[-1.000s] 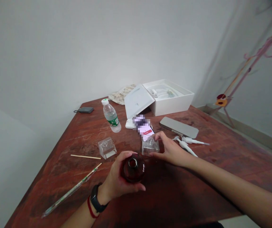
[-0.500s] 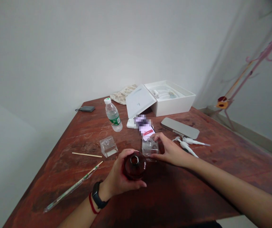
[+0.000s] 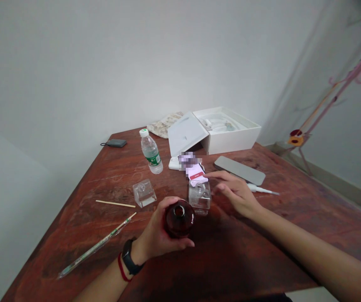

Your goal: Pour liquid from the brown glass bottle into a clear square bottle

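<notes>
My left hand (image 3: 155, 235) grips a round dark red glass bottle (image 3: 179, 219) with an open neck, standing on the wooden table (image 3: 262, 235). Just behind it stands a clear square glass bottle (image 3: 200, 196). My right hand (image 3: 237, 193) hovers to the right of that clear bottle, fingers spread, holding nothing. A second clear glass piece (image 3: 144, 193) sits to the left. White droppers (image 3: 261, 189) lie partly hidden behind my right hand.
A water bottle (image 3: 151, 152), an open white box (image 3: 218, 131), a grey flat case (image 3: 239, 170), a phone with a card (image 3: 192, 167), a wooden stick (image 3: 115, 204), a glass rod (image 3: 96, 248) and a small dark device (image 3: 115, 143) lie on the table.
My right hand has let go of the clear square bottle and drawn back to the right, fingers opening. My left hand stays on the red bottle.
</notes>
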Demonstrator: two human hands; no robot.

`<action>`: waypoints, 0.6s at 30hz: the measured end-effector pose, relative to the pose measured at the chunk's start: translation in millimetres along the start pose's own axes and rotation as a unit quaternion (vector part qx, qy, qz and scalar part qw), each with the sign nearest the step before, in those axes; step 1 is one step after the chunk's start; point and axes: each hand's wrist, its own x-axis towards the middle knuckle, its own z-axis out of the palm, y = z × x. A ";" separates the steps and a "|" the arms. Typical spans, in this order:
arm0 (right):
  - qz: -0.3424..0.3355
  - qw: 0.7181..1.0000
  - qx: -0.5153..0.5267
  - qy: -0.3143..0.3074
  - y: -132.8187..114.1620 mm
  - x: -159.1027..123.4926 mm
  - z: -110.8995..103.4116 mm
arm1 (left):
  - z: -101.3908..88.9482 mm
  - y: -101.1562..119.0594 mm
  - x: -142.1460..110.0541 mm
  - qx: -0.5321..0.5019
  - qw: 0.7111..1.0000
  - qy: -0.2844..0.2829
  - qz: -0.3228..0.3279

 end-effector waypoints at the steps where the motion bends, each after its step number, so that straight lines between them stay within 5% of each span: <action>1: 0.000 1.000 0.005 0.014 -0.3 -0.3 -0.2 | -0.2 0.0 0.0 -0.001 1.000 -0.002 0.001; 14: 0.058 0.996 0.053 0.042 -2.2 -7.1 0.7 | -2.7 3.8 5.0 -0.017 0.999 -0.007 0.026; 18: 0.049 0.995 -0.008 0.087 -2.6 -7.7 -4.1 | -2.6 2.1 6.7 -0.026 1.000 -0.009 0.016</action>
